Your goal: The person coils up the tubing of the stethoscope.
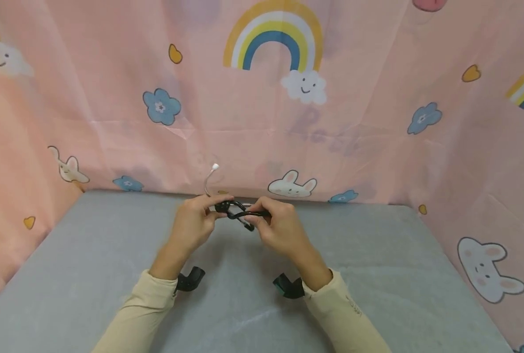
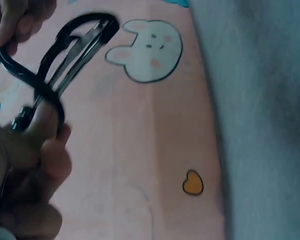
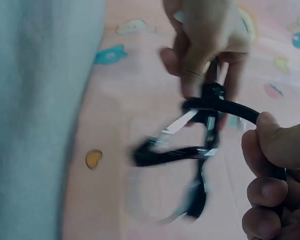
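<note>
Both hands are raised near the far edge of the table with a glossy black cable between them. My left hand (image 1: pixel 192 218) pinches the gathered part of the black cable (image 1: pixel 223 206) between thumb and fingers. A thin pale wire with a white plug (image 1: pixel 215 167) sticks up above that hand. My right hand (image 1: pixel 281 223) grips one black length, which curves across to the left hand, as the right wrist view shows. Loops of the cable (image 3: pixel 165 156) hang between the hands, partly blurred, with silvery-looking stretches among the black. The left fingers hide part of the bundle.
A grey cloth-covered table (image 1: pixel 244 314) lies under the forearms. Behind it and at both sides hangs a pink curtain (image 1: pixel 359 98) with printed rainbows, rabbits and flowers. Dark angled pieces (image 1: pixel 191 279) stick out at each wrist beside the beige sleeves (image 1: pixel 143 304).
</note>
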Demonstrator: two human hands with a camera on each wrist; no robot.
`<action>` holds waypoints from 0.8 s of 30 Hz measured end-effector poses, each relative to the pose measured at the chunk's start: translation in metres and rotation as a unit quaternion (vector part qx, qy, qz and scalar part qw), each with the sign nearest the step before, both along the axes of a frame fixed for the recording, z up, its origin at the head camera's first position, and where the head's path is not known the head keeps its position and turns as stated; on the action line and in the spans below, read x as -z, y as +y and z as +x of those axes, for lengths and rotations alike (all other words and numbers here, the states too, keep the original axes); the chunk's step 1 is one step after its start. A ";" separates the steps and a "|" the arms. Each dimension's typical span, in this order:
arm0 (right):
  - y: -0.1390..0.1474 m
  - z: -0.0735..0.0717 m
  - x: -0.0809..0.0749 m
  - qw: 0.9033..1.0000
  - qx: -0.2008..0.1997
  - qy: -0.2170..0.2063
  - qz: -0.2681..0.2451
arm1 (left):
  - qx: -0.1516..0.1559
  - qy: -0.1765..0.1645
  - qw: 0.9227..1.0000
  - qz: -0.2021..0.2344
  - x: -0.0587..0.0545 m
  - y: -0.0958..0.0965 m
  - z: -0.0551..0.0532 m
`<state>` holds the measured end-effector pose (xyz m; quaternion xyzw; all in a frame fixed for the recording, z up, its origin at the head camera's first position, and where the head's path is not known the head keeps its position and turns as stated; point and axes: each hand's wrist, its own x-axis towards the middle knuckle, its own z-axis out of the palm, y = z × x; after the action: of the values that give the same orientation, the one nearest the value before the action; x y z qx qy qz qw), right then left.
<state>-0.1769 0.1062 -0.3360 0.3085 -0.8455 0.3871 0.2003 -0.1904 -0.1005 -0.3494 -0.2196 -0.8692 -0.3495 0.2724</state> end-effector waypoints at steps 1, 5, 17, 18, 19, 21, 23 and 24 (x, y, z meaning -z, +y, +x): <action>0.003 -0.001 -0.002 1.000 0.003 0.001 -0.002 | 0.032 -0.003 0.999 -0.015 0.001 0.004 0.001; 0.013 -0.006 -0.005 0.999 0.020 -0.028 -0.012 | 0.147 -0.053 0.988 -0.017 0.003 0.016 0.007; 0.031 -0.008 -0.010 0.978 0.032 -0.172 -0.112 | 0.243 -0.154 0.953 0.096 0.001 0.021 0.016; 0.032 -0.009 -0.010 0.977 0.032 -0.175 -0.114 | 0.242 -0.138 0.956 0.095 0.002 0.022 0.015; 0.033 -0.010 -0.011 0.977 0.029 -0.179 -0.116 | 0.245 -0.123 0.957 0.094 0.003 0.023 0.015; 0.037 -0.013 -0.010 0.974 0.018 -0.192 -0.122 | 0.257 -0.095 0.957 0.094 0.004 0.024 0.014; 0.040 -0.016 -0.009 0.969 0.011 -0.208 -0.131 | 0.280 -0.081 0.951 0.103 0.004 0.025 0.014; 0.042 -0.018 -0.007 0.966 0.010 -0.220 -0.135 | 0.294 -0.082 0.946 0.112 0.005 0.025 0.015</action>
<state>-0.1947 0.1479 -0.3286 0.1775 -0.8118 0.5539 0.0526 -0.1753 -0.0753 -0.3539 -0.4044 -0.7405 -0.5258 0.1080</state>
